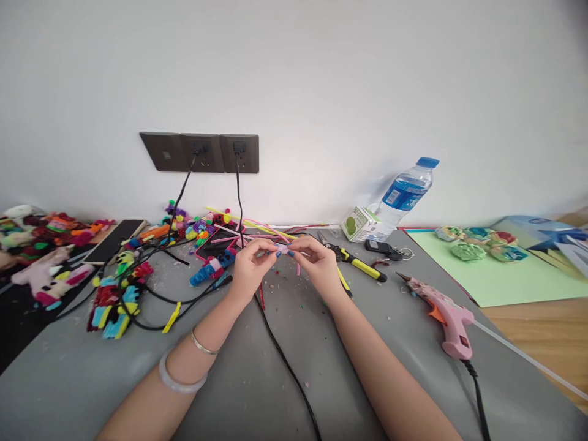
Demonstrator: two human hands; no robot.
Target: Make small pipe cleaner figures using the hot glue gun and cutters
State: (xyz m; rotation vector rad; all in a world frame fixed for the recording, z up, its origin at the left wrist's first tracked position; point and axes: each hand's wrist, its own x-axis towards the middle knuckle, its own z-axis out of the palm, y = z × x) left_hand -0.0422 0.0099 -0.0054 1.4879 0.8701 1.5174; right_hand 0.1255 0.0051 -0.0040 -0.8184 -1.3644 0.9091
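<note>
Between my two hands is a short piece of light pink-lilac pipe cleaner [283,248], mostly covered by the fingertips. My left hand [255,263] pinches its left end with thumb and forefinger. The other end is pinched by my right hand [318,262], close beside the left. Just behind the hands lie long pink and yellow pipe cleaners [271,229]. A pair of yellow-and-black pliers [356,262] rests right of my right hand. Below the hands, a red twisted strip [261,296] lies near a black cable [285,361].
A pink glue gun [443,312] lies at right, its cord running forward. A tilted water bottle [404,199], a small box [361,223] and keys [390,250] stand along the wall. Fuzzy colourful figures [117,297], a phone [114,241] and looped cables fill the left.
</note>
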